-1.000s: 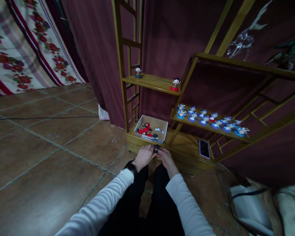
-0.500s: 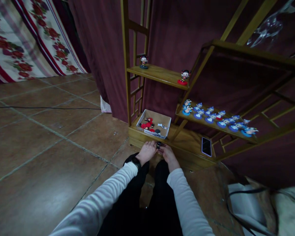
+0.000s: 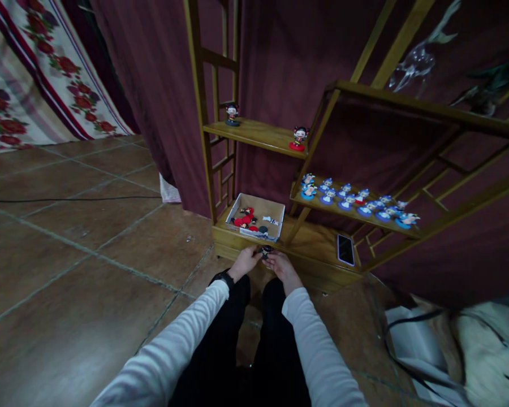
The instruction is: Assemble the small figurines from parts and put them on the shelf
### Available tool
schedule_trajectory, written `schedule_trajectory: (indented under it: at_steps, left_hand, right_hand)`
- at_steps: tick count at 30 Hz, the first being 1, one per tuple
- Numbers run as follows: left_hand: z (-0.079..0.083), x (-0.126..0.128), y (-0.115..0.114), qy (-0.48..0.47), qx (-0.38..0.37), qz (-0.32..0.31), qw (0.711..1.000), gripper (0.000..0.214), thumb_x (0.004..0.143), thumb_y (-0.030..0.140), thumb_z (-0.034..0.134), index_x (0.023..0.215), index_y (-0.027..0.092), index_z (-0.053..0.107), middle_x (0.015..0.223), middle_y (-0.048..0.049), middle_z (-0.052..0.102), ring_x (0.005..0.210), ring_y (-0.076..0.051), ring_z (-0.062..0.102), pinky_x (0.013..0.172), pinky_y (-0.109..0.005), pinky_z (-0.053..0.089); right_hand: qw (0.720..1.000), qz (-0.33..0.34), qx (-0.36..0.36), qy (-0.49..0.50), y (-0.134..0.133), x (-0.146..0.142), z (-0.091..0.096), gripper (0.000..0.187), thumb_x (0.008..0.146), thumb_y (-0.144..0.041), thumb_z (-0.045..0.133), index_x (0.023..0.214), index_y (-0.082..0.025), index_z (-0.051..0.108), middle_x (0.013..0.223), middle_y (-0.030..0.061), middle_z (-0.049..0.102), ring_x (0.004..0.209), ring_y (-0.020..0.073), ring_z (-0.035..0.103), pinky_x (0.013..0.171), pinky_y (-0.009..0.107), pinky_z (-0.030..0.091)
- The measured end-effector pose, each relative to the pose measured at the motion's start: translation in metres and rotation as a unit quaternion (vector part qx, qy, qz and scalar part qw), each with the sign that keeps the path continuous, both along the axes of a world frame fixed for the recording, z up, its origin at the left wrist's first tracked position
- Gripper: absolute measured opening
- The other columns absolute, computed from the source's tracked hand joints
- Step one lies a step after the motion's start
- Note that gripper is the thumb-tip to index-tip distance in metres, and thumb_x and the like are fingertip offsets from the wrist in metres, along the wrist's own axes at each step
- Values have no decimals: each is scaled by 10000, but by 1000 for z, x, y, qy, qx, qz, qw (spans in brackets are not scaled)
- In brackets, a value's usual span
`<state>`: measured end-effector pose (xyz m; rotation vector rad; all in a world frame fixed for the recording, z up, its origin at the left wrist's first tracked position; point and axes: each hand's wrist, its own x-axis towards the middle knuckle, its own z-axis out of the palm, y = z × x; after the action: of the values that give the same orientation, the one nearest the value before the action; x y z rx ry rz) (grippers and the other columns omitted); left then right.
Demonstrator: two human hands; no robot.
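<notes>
Inside the box [image 3: 263, 204], red, dark and white pieces [image 3: 243, 221]; nearby, a dark figurine [image 3: 266, 252] pinched by fingers [image 3: 273, 258] of both hands [image 3: 245, 263] [image 3: 283, 266].

The left hand [image 3: 245, 263] and right hand [image 3: 282, 265] pinch close together.

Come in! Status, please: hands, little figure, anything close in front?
Left hand, right hand: small dark figure held between them. Finer details: too small to tell. Just ahead: open box, red pieces inside.
</notes>
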<state>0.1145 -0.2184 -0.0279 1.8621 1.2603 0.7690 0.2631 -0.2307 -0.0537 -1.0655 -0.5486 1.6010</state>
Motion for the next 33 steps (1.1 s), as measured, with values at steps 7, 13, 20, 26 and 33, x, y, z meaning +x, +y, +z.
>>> schedule_trajectory:
  at_steps: [7,13,20,26,33]
  left_hand:
    - [-12,3,13,-266,-282,51,920,101,756,144,568,814,84,624,512,-9,592,439,-76,544,450,-164,422]
    - [-11,-1,14,-330,-343,83,875,103,715,101,618,816,81,619,556,-30,625,452,-78,575,433,-152,432]
    - [-4,-2,9,-336,-348,100,869,118,712,69,611,830,69,608,562,-50,637,487,-98,606,451,-157,451]
    - [1,-1,6,-340,-340,111,870,118,718,63,605,835,74,611,557,-45,629,478,-97,599,457,-164,455]
    - [-4,0,10,-336,-326,124,875,83,701,95,639,778,83,610,534,-27,607,443,-82,573,428,-153,431]
  right_hand:
    - [1000,22,2,-6,1,-1,4,225,574,-91,663,777,-160,593,653,9,675,619,156,652,709,327,528]
    - [1000,19,-1,7,3,-3,2,249,581,-95,657,813,-158,595,698,13,690,654,150,659,739,323,524]
    - [1000,1,0,9,4,-4,3,222,621,-97,628,834,-151,606,732,36,695,678,152,661,736,316,525]
    - [1000,3,-2,3,3,-4,4,186,625,-86,616,800,-148,597,707,37,687,671,158,666,751,327,523]
    - [1000,16,0,2,1,-5,8,197,614,-103,637,801,-151,596,699,33,682,702,171,672,766,360,515]
